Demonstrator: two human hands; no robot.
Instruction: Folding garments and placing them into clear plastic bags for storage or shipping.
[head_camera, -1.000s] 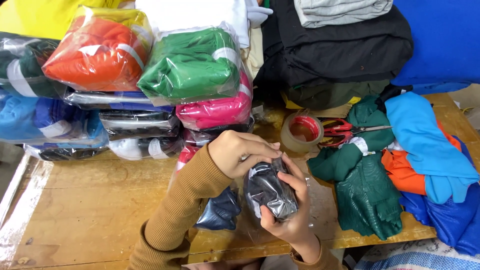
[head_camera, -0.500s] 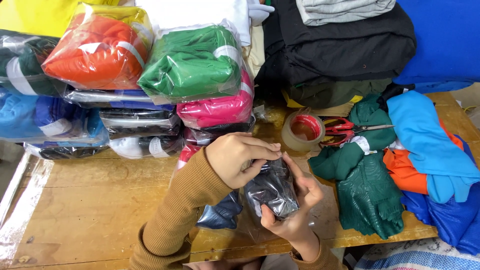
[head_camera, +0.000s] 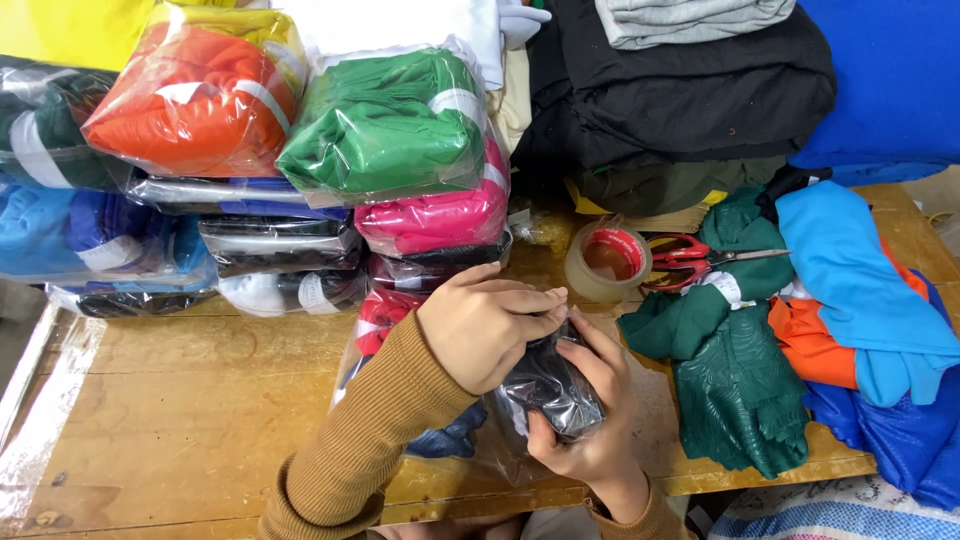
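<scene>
The left hand (head_camera: 487, 325) curls over the top of a small packet (head_camera: 548, 388), a dark cloth in clear plastic, with its fingers pressed down on the upper edge, seemingly to keep the wrapping flat and tight. The right hand (head_camera: 590, 420) cups the same packet from below and from the side, thumb on the front, so the packet sits clamped between the 2 hands, just above the near edge of the wooden table (head_camera: 180, 400). Under the left wrist lies another packet of dark blue cloth (head_camera: 450, 440), close at hand. Just beyond the fingers stand a roll of tape (head_camera: 606, 262) and red scissors (head_camera: 690, 258), within easy reach. To the right lies loose folded cloth in green (head_camera: 735, 385), orange and blue. Behind and to the left, wrapped bundles are stacked, with a green bundle (head_camera: 385, 125) and an orange bundle (head_camera: 185, 100) on top.
</scene>
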